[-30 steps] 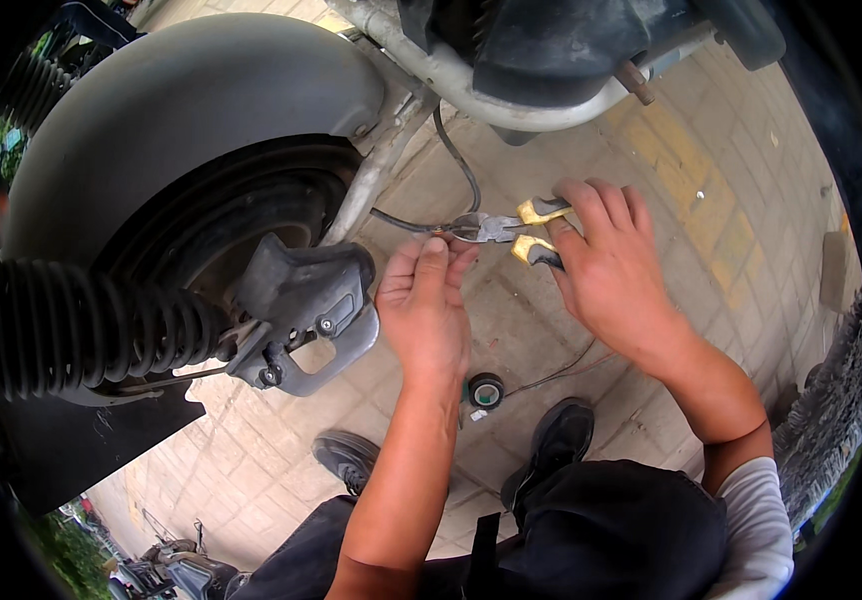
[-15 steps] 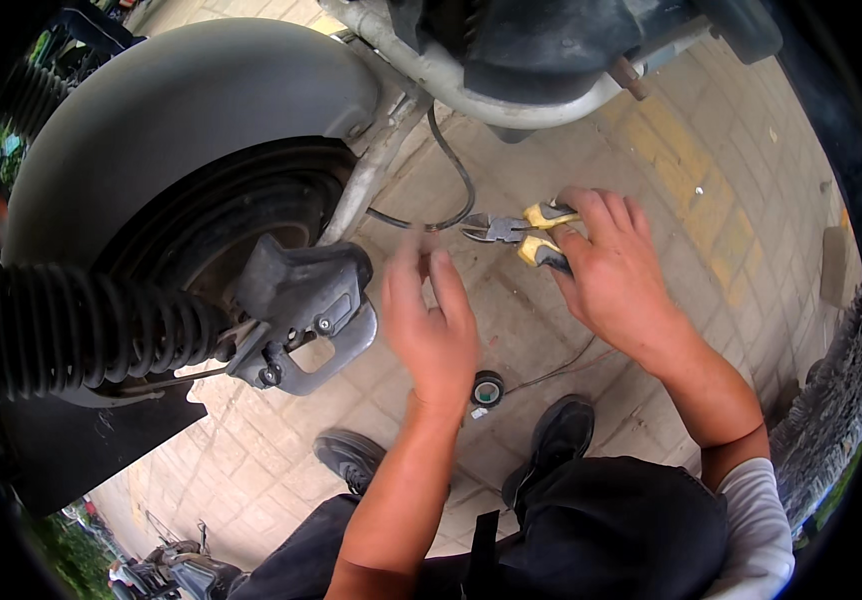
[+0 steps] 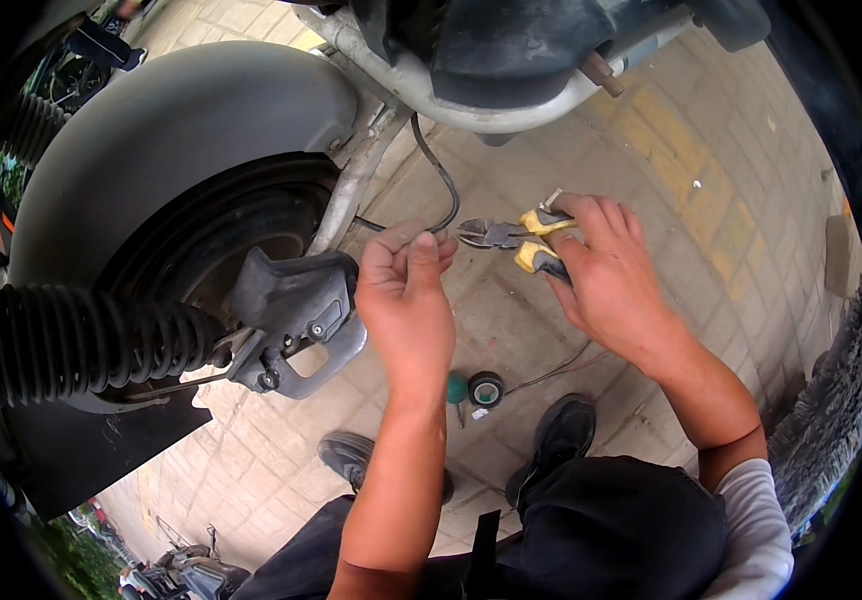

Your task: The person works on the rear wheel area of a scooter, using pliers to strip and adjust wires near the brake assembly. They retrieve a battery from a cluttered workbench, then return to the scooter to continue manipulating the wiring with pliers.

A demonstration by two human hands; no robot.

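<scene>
Pinching at the black cable (image 3: 440, 167), the left hand (image 3: 403, 300) has its thumb and fingertips drawn close together, a narrow grip with the cable running into it, though the fingers hide exactly what they press on. Over to the right hand (image 3: 606, 270), and its grip is wrapped around a pair of diagonal cutters (image 3: 496, 234), yellow-and-black handles spread apart, some of the fingers out of sight behind them. The cutters' metal head points left, just beside the cable and the left fingertips; whether the jaws are slightly parted is hard to make out.

The cable itself drops in a loop from beside the pale frame tube (image 3: 349, 190), and its other stretch slips out of view behind the left hand, showing again toward the tube. Left of that sits the big grey fender (image 3: 181, 130) over a dark wheel, with a black coil spring (image 3: 91, 335) cut off by the dark rim.

Down on the paving (image 3: 541, 320), a black tape roll (image 3: 486, 388) lies near a green rounded object (image 3: 457, 387), half covered by the left forearm, so its kind stays unclear.
</scene>
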